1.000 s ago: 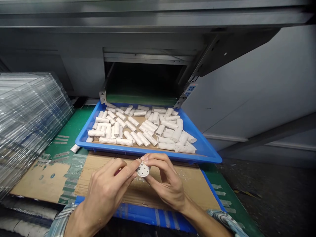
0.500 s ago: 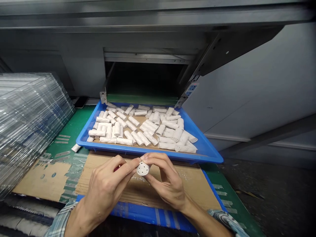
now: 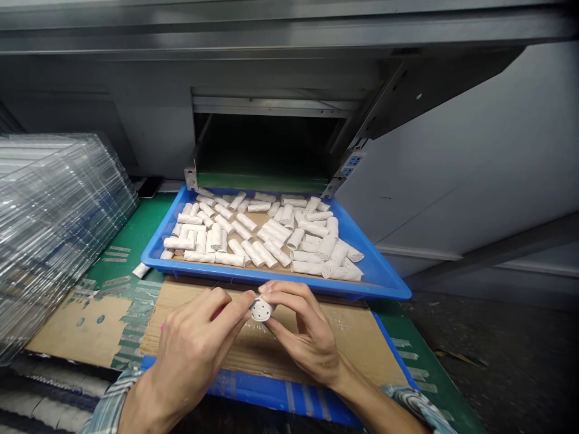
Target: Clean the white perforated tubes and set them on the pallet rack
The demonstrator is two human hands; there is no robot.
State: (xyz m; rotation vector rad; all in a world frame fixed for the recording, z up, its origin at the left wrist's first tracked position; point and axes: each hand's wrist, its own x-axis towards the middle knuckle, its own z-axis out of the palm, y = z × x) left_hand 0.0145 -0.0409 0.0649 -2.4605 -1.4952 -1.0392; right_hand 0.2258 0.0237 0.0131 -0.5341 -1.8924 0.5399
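White holed cylinder (image 3: pixel 261 309) pinched end-on between left hand (image 3: pixel 192 355) and right hand (image 3: pixel 305 334), both grasping it, above brown cardboard sheet (image 3: pixel 344 337); blue plastic tray (image 3: pixel 271 278) of white cylinders (image 3: pixel 266 238) lies just ahead of the hands.

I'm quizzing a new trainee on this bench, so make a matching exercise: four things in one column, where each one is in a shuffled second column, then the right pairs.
Things
1. White tube with holes in its end
2. Blue plastic tray
3. Stack of clear plastic trays
4. Cardboard sheet

Places
A. Far left of the view
B. Under the left hand and right hand
C. Pinched between the fingertips of both hands
D. Just in front of the dark opening

Right pairs: 1-C, 2-D, 3-A, 4-B
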